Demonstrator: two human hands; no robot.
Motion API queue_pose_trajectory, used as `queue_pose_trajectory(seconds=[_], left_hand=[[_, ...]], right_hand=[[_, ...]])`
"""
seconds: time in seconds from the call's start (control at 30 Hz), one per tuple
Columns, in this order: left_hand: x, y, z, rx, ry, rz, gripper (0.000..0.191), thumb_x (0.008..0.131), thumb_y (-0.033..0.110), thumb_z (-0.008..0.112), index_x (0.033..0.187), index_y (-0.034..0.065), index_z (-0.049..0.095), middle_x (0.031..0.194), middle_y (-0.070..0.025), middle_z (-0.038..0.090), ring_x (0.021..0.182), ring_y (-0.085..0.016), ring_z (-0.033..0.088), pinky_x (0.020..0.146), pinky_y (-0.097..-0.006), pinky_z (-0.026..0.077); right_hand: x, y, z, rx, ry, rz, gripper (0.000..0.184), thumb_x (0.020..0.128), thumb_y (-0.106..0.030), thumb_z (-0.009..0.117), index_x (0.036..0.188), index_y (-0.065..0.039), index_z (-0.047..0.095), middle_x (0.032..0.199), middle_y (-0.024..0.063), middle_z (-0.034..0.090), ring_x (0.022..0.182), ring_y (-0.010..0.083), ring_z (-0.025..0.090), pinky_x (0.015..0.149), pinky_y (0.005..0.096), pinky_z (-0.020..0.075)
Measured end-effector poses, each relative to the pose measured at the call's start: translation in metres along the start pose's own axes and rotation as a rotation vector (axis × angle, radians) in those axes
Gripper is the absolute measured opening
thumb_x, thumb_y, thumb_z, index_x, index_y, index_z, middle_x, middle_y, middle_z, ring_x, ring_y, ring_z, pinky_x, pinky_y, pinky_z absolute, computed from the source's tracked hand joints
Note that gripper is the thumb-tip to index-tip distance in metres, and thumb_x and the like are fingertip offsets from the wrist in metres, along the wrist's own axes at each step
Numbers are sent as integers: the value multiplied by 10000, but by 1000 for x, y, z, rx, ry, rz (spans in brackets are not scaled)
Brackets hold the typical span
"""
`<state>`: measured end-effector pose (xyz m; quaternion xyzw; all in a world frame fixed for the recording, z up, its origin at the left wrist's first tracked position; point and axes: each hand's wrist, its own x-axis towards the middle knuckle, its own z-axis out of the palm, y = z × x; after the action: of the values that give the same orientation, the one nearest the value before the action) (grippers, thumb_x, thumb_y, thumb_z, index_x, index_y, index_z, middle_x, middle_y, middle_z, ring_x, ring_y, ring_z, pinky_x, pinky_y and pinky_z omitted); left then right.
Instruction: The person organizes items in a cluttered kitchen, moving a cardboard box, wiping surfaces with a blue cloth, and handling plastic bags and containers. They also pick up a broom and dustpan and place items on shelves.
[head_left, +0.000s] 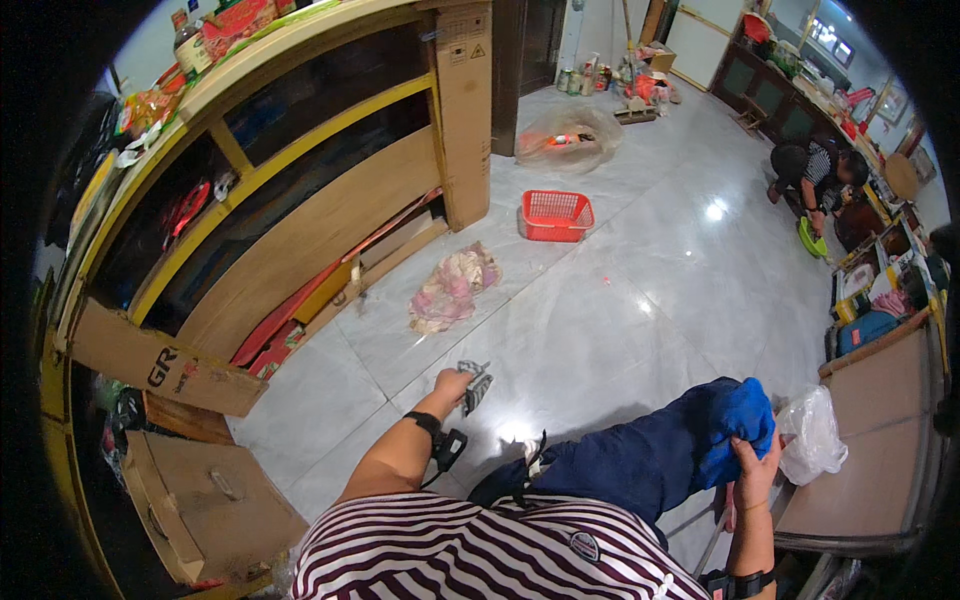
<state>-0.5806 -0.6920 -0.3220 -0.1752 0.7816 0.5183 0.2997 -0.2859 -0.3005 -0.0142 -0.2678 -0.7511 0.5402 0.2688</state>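
At the lower middle, my left hand (451, 385) grips a grey and white striped cloth (477, 388) above the tiled floor. My right hand (756, 466), at the lower right, holds a bundle of bright blue cloth (739, 424) against the knee of my dark blue trousers (622, 461). Beside that hand is a white plastic bag (811, 439). A crumpled pink and cream cloth (455, 288) lies on the floor beyond my left hand, and a red plastic basket (557, 217) stands farther off.
A shelving unit with cardboard panels (322, 232) runs along the left, above a cardboard box (217, 502). A clear plastic bag (574, 142) lies past the basket. At the right, another person (817, 176) bends over a green basin (811, 238), near a cluttered shelf and a brown cabinet (862, 465).
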Motion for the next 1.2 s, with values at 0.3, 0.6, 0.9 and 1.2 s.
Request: queue_pose_trajectory(seconds=[0.3,0.6,0.9,1.2], left_hand=[[40,33,-2,215,273,217,471,724,291,592,1003,-87,620,1000,-300,617,934,-412,612,828,-429,473],[91,55,42,307,169,284,469,736,361,566,951,-45,657,936,-262,645,918,-395,618,813,-424,473],[64,55,118,228,-9,186,413,761,264,585,1005,-66,628,928,-247,649,887,-347,630,773,-393,475],[53,66,134,501,36,339,432,756,309,571,1008,-37,633,966,-286,628,961,-404,602,834,-420,464]], right_hand=[[-8,-23,-44,36,219,31,428,753,-114,653,1142,5,520,1015,71,567,891,181,533,841,301,426],[-18,134,-139,-73,255,237,451,756,-83,640,1176,20,512,1045,96,578,912,192,545,823,319,455],[-110,265,-185,32,221,1033,441,652,-50,660,1076,10,559,877,87,615,747,243,597,670,368,507],[-96,253,-162,-239,200,590,427,710,11,603,1133,44,553,977,98,629,845,194,600,801,333,490]])
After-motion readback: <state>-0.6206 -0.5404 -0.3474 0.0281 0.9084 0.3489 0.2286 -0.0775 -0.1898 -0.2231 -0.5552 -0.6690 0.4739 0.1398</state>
